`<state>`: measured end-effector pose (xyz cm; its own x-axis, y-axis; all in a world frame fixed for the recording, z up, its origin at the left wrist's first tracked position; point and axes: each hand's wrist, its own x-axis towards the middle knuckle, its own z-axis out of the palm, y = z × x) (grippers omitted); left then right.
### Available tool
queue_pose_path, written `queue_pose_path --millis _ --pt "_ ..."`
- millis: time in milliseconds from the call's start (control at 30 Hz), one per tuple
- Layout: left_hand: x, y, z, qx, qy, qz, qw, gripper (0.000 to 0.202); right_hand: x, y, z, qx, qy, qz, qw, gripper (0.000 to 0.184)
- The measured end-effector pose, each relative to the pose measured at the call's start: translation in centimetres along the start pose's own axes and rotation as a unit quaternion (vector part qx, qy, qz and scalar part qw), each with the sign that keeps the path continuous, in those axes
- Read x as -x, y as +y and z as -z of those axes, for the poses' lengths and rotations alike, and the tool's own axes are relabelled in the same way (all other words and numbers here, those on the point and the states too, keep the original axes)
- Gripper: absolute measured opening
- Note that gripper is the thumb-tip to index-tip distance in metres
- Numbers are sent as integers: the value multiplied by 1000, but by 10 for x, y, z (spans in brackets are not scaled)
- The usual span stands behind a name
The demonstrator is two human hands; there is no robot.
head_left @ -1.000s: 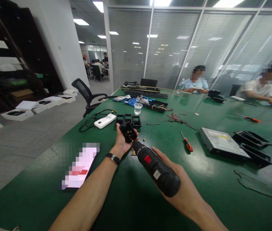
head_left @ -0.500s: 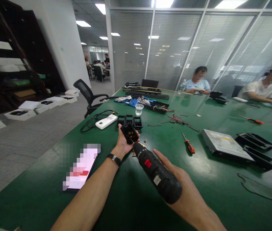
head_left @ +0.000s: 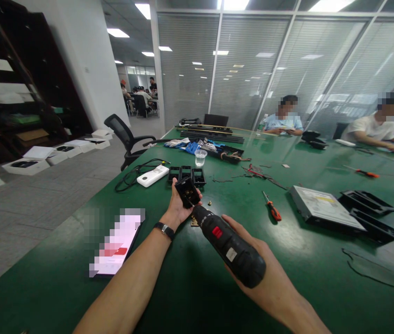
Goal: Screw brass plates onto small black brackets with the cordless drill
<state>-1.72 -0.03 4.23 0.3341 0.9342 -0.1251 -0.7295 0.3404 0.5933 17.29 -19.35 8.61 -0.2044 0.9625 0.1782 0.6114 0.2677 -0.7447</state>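
My left hand (head_left: 176,208) grips a small black plastic module (head_left: 187,191) and holds it upright over the green table (head_left: 190,287). My right hand (head_left: 261,271) is wrapped round a black electric screwdriver (head_left: 229,246) with a red switch. Its tip points into the module. A black watch band sits on my left wrist. A few small brass parts (head_left: 209,203) lie on the table just beyond the module.
A phone (head_left: 116,243) lies to my left. Ahead are a black three-cell frame (head_left: 186,174), a white power strip (head_left: 152,175), a plastic cup (head_left: 200,157), an orange screwdriver (head_left: 271,207) and a disc drive (head_left: 324,208) with black brackets. Two people sit at the far right.
The electric screwdriver has shifted slightly in my right hand and its tip stays at the module. My left hand has hardly moved.
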Motion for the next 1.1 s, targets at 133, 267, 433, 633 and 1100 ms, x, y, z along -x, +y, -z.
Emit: queue_pose_path --millis 133,267,433,633,1100 --pt "0 1 -1 16 3 1 1000 79 -1 -1 -1 -5 6 -5 1000 93" --pt "-2 0 2 19 2 2 1000 79 -2 -2 -2 -7 6 -2 1000 92" --pt "-5 -1 6 6 -4 3 1000 80 -2 -1 -4 -16 13 4 1000 94" --pt "-6 -2 6 19 13 -4 1000 80 -1 1 -5 -10 11 -3 1000 94" --pt "-8 -2 10 76 29 10 997 75 -4 1 -7 -26 16 9 999 90"
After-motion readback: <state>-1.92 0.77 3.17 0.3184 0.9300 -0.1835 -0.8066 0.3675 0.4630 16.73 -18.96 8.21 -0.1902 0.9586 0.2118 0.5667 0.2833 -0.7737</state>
